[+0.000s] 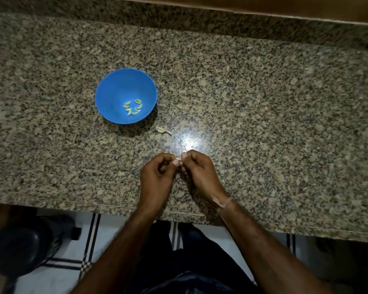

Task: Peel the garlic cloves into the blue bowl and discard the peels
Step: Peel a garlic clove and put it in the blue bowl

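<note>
A blue bowl (115, 90) stands on the granite counter left of centre, with several peeled garlic cloves (133, 107) lying at its bottom. An unpeeled garlic clove (163, 130) lies on the counter just right of and below the bowl. Nearer the counter's front edge, my left hand (156, 177) and my right hand (200, 172) meet at their fingertips, both pinching one small pale garlic clove (179, 158) between them. Most of that clove is hidden by my fingers.
The speckled granite counter (263, 124) runs the full width, with a raised back ledge and a wooden strip (285, 7) at the top. Below the front edge are tiled floor and a dark round object (19, 249) at lower left.
</note>
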Demonstrator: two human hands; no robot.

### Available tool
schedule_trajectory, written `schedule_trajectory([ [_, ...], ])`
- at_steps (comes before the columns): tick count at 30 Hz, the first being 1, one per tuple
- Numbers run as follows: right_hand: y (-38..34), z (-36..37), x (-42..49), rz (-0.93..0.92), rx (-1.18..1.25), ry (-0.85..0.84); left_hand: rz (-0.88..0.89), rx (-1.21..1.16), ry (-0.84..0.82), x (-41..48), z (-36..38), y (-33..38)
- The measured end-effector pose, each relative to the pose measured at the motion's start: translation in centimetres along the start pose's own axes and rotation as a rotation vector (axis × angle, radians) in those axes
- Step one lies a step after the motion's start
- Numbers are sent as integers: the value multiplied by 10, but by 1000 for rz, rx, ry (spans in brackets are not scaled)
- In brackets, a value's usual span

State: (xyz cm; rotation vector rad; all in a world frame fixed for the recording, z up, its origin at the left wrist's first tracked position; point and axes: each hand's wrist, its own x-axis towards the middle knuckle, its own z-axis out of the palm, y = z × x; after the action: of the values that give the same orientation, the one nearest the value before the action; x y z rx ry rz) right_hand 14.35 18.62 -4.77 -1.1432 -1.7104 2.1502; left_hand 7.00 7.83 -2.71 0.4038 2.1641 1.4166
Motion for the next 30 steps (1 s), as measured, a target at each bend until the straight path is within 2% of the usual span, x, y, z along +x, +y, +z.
schedule_trajectory([
  [6, -3, -9, -2, -166, -185, 11, 16, -23, 15, 2, -4, 5],
  [11, -5, -11, -2, -269, -322, 11, 25, 98, 43, 2, -10, -2],
  [18, -4, -17, -4, -282, -336, 27, 206, 342, 47, 1, -12, -2],
  [30, 2, -18, -7, -241, -250, 72, 393, 699, 63, 0, -7, 3],
])
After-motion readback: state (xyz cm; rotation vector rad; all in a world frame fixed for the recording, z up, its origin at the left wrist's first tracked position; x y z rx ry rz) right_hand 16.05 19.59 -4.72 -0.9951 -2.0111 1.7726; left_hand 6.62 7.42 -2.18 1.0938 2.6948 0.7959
